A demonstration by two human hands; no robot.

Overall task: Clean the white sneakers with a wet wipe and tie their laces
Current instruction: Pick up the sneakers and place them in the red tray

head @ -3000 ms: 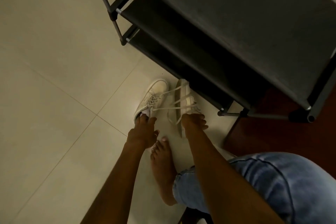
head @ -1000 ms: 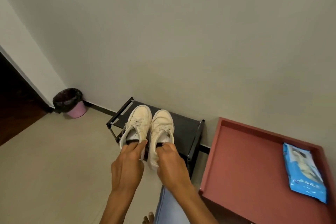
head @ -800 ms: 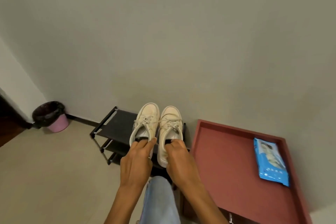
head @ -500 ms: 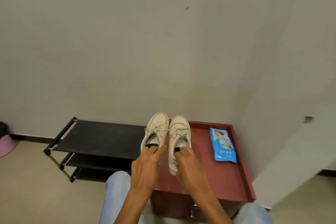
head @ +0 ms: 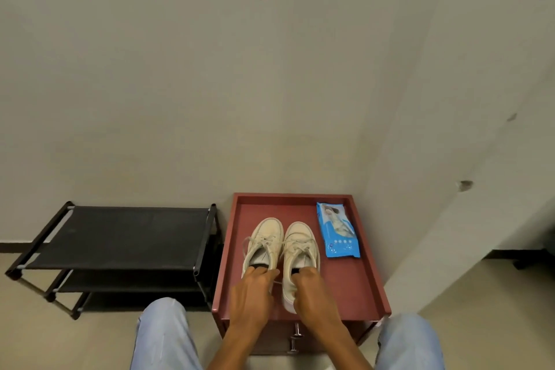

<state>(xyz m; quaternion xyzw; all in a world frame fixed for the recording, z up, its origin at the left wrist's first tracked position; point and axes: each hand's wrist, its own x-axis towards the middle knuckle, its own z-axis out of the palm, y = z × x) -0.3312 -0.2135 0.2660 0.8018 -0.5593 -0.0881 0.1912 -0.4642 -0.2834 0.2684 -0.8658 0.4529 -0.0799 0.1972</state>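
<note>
Two off-white sneakers stand side by side, toes toward the wall, on the red cabinet top (head: 357, 285). My left hand (head: 250, 297) grips the heel of the left sneaker (head: 265, 242), fingers hooked into its opening. My right hand (head: 312, 294) grips the heel of the right sneaker (head: 300, 246) the same way. Both sets of laces lie loose and untied over the tongues. A blue pack of wet wipes (head: 337, 230) lies flat to the right of the shoes, apart from them.
A black three-tier shoe rack (head: 120, 237) stands left of the cabinet against the wall. The cabinet has a raised rim and drawer knobs (head: 295, 336) at its front. My knees in light jeans (head: 163, 336) flank the cabinet. A wall corner juts out on the right.
I lifted both sneakers from the floor by the rack, carried them rightward, and they now sit lower, on the red cabinet top beside the wipes pack.
</note>
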